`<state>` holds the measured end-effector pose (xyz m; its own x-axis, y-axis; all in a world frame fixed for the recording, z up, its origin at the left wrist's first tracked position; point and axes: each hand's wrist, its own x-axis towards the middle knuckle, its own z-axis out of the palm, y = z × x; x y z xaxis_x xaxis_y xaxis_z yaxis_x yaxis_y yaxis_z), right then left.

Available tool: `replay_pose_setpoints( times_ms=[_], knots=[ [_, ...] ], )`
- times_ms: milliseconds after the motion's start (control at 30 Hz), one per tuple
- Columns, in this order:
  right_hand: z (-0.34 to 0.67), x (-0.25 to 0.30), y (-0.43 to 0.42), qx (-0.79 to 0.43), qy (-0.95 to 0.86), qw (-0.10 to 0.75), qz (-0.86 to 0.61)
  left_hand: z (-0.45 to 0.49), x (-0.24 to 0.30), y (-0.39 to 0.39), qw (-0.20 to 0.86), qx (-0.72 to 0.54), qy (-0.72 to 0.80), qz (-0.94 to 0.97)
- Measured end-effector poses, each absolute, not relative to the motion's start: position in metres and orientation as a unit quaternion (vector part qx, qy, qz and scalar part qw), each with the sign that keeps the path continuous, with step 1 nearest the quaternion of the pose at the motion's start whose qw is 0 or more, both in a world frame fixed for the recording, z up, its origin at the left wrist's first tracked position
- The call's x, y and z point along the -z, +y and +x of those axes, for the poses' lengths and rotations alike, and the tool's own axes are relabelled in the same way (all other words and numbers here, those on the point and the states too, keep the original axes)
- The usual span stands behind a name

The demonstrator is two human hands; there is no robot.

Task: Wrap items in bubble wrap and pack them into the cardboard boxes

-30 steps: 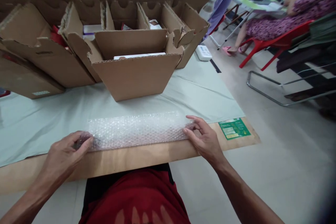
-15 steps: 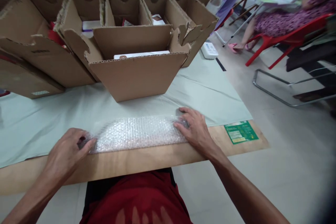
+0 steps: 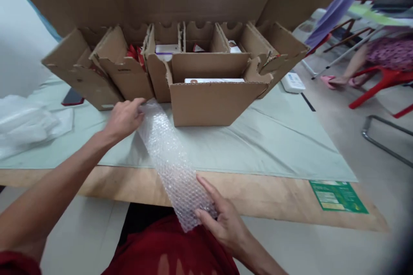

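A long strip of clear bubble wrap (image 3: pixel 170 161) is held off the table, turned so it runs away from me. My left hand (image 3: pixel 124 117) grips its far end close to the cardboard boxes. My right hand (image 3: pixel 221 215) pinches the near end just above my red shirt, at the table's wooden edge. An open cardboard box (image 3: pixel 214 99) with a white item (image 3: pixel 213 80) inside stands right behind the wrap.
A row of open cardboard boxes (image 3: pixel 106 68) with a tall cardboard sheet behind them lines the back. A pale green cloth (image 3: pixel 274 146) covers the table. White plastic bags (image 3: pixel 26 122) lie at left. A green label (image 3: pixel 337 196) sits at right. Another person sits on a red chair (image 3: pixel 383 81).
The bubble wrap was lying crosswise along the table edge under both hands. Now it is lifted and turned lengthwise, left hand moved forward, right hand pulled back towards me. The view also shifted.
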<state>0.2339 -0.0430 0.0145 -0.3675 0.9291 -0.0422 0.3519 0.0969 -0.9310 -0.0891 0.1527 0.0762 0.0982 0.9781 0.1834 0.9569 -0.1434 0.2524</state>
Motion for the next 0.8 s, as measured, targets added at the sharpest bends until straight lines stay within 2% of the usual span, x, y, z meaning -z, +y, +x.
replay_pose_setpoints(
  times_ms=[100,233,333,467,567,633,733,800],
  knots=[
    [0.217,-0.017,-0.04,-0.516,-0.669,0.263,-0.467,-0.075,-0.063,0.161,0.018,-0.177,0.629,0.757],
    [0.218,-0.031,-0.032,-0.558,-0.664,0.244,-0.434,-0.059,-0.044,0.094,0.054,-0.215,0.549,0.806],
    [0.221,-0.042,-0.024,-0.625,-0.624,0.227,-0.41,-0.056,-0.033,0.029,0.221,-0.27,0.416,0.84],
    [0.209,-0.052,0.007,-0.714,-0.541,0.262,-0.359,-0.063,-0.02,-0.009,0.377,-0.302,0.423,0.767],
    [0.185,-0.053,0.043,-0.758,-0.472,0.319,-0.318,-0.063,-0.009,-0.011,0.432,-0.352,0.443,0.702],
    [0.169,-0.048,0.066,-0.775,-0.431,0.328,-0.326,-0.056,-0.003,-0.009,0.371,-0.379,0.512,0.675],
    [0.151,-0.037,0.087,-0.773,-0.394,0.308,-0.39,-0.044,0.004,-0.009,0.15,-0.397,0.605,0.673],
    [0.146,-0.03,0.09,-0.761,-0.394,0.299,-0.419,-0.04,0.006,-0.01,0.04,-0.364,0.615,0.698]
  ],
)
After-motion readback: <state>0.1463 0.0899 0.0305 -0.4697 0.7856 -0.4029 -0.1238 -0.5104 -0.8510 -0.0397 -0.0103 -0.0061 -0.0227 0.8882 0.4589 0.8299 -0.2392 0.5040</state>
